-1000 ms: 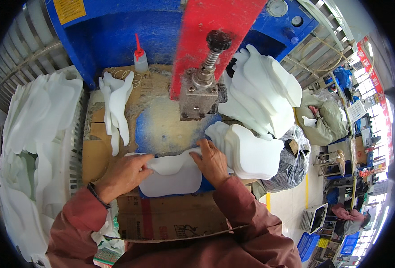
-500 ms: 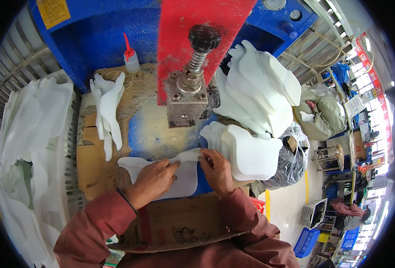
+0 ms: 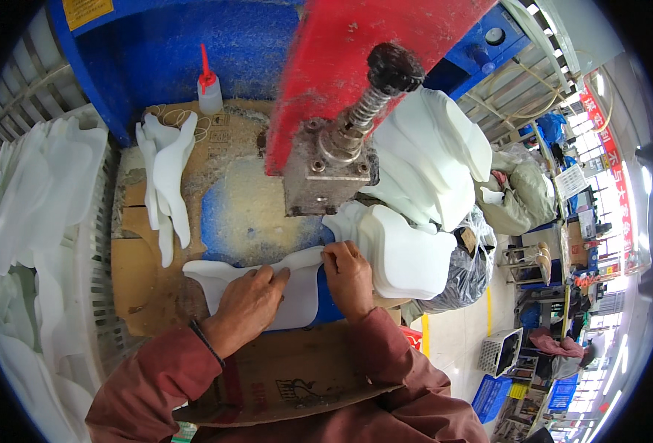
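A thin white cut-out sheet (image 3: 300, 301), wavy along its far edge and perhaps foam, lies on the blue work surface (image 3: 330, 304) before me. My left hand (image 3: 247, 308) is closed over its middle, fingers curled down at the far edge. At the sheet's far right corner, my right hand (image 3: 349, 279) pinches with thumb and fingers. Just beyond both hands hangs the metal head (image 3: 325, 183) of a red swing arm (image 3: 341, 66), topped by a black knob and a spring. Right beside my right hand stands a stack of similar white pieces (image 3: 415, 255).
A taller white stack (image 3: 445, 159) rises behind at the right. Several loose white pieces (image 3: 165, 173) and a red-tipped squeeze bottle (image 3: 209, 94) stand at the far left. A crate (image 3: 99, 310) full of white pieces flanks the left side. A cardboard flap (image 3: 297, 369) lies against my front.
The red arm and its metal head have swung to the right. Both hands keep their hold on the white sheet, with little movement. The whole view has shifted slightly.
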{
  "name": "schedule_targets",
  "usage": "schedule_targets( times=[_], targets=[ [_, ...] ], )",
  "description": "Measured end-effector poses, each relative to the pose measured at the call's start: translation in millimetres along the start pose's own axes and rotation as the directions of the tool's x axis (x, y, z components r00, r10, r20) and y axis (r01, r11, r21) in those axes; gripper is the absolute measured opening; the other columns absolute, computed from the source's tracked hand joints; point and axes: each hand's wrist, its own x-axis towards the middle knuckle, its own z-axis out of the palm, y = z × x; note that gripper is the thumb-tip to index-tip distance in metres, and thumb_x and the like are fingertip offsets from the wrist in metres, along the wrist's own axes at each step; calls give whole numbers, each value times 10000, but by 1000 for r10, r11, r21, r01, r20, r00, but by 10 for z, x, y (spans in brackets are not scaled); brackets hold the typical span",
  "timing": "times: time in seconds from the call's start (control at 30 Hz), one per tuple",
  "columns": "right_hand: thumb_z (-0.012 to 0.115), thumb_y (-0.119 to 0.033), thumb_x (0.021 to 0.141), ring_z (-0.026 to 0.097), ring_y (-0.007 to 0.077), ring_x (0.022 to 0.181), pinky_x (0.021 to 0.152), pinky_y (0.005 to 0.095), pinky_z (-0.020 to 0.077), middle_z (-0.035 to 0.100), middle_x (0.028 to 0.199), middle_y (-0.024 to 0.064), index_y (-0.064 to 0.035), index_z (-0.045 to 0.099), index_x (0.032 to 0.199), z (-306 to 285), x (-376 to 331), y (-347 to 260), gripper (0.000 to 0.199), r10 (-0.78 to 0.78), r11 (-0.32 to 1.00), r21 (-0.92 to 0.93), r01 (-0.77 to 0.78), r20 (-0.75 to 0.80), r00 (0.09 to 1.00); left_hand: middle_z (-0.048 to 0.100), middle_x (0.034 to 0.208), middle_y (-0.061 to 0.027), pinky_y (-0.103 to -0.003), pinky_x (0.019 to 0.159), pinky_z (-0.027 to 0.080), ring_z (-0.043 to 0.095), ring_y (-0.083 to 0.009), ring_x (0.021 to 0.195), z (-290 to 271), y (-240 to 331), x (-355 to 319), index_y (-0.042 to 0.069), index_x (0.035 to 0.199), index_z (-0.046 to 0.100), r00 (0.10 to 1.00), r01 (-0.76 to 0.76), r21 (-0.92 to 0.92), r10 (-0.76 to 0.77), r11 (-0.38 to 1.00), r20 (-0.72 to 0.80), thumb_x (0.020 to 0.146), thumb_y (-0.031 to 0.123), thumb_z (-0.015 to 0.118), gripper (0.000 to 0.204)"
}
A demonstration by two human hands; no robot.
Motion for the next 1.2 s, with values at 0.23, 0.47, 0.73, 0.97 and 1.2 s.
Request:
schedule_targets(
  times=[0.23,0.47,0.73,0.97,1.2],
  targets=[
    [683,-83,945,663,413,863,749,476,533,653,946,170,-34,661,956,12,33,-21,55,29,998,-53,-27,30,999,592,983,-166,-442,756,575,684,-349,902,15,-10,-3,-27,1322,620,1000,15,2,-15,1000,20,888,95,716,461],
    [691,-105,943,665,428,887,752,499,534,659,970,185,-26,634,982,31,96,-36,105,51,994,-99,-45,61,997,623,968,-170,-430,757,578,695,-335,893,0,-3,-9,-49,1289,638,1000,-4,-2,4,1000,1,911,76,666,399],
    [723,-215,934,681,459,854,750,539,534,698,917,255,5,603,917,-19,209,45,250,166,959,-263,-103,230,959,590,1015,-167,-461,805,558,666,-367,947,60,-73,-42,14,1329,577,1000,-11,-17,12,1000,18,903,92,699,450],
    [732,-221,932,701,432,763,710,494,558,711,853,240,16,658,1012,-104,154,-28,261,17,977,-215,5,99,995,614,1042,-173,-459,845,535,652,-389,988,195,-99,-66,40,1383,554,1000,20,2,-20,1000,3,939,103,652,459],
    [728,-213,954,750,247,790,620,382,614,739,889,169,66,648,1162,-472,-164,-77,358,258,904,133,-407,590,765,686,1114,-160,-432,933,533,669,-326,1046,154,-201,-325,36,1436,534,987,75,-488,-134,869,-87,969,109,630,482]
  ],
)
